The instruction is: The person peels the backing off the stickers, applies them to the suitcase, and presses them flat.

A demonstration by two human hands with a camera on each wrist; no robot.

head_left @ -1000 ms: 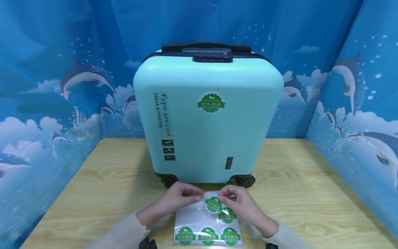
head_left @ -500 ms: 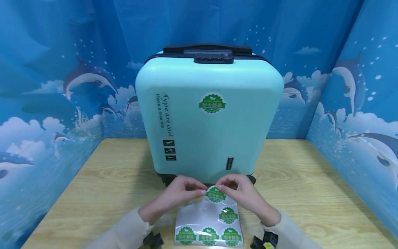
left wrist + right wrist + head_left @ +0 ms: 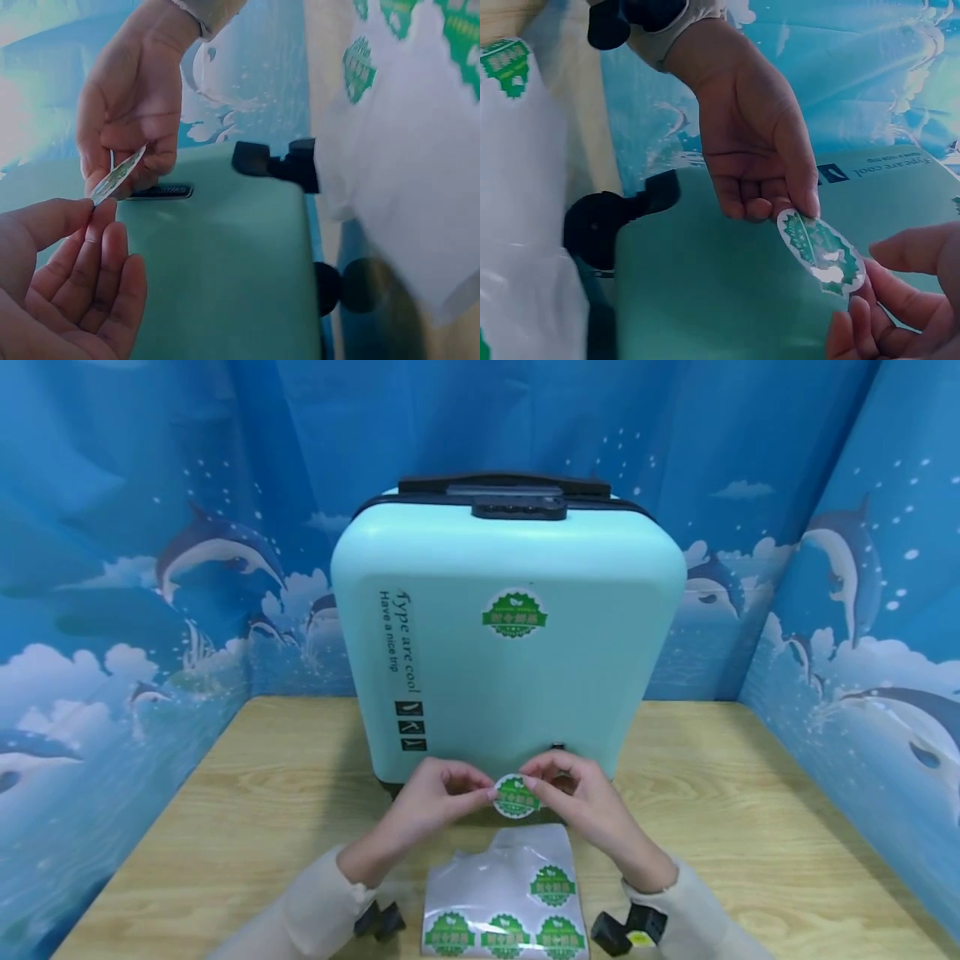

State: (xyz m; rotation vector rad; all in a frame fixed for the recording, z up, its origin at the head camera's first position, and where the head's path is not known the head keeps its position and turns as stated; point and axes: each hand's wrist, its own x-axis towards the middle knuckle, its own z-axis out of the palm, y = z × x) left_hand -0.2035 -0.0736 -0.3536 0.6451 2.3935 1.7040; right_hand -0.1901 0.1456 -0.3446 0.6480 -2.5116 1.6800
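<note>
A round green-and-white sticker (image 3: 517, 797) is held up in front of the lower part of a mint suitcase (image 3: 465, 693). My left hand (image 3: 438, 797) pinches its left edge between thumb and fingertips. At the upper right edge, the thumb and index finger of my right hand (image 3: 573, 789) hold it; the right wrist view leaves the closeness of that thumb unclear. Below both hands lies a sticker sheet (image 3: 487, 881), with several like stickers on it and bare backing at its top and left. Another such sticker (image 3: 515, 613) is on the suitcase's upper front.
The suitcase stands upright on a wooden table (image 3: 300, 777), its black handle (image 3: 504, 485) on top. Printed lettering (image 3: 397, 635) runs down its left side. A blue dolphin-print curtain (image 3: 285, 435) surrounds the table at the back and sides.
The sticker has come off the sheet's top and is now apart from it. Both hands have moved up with it toward the suitcase, while the sheet stays on the table.
</note>
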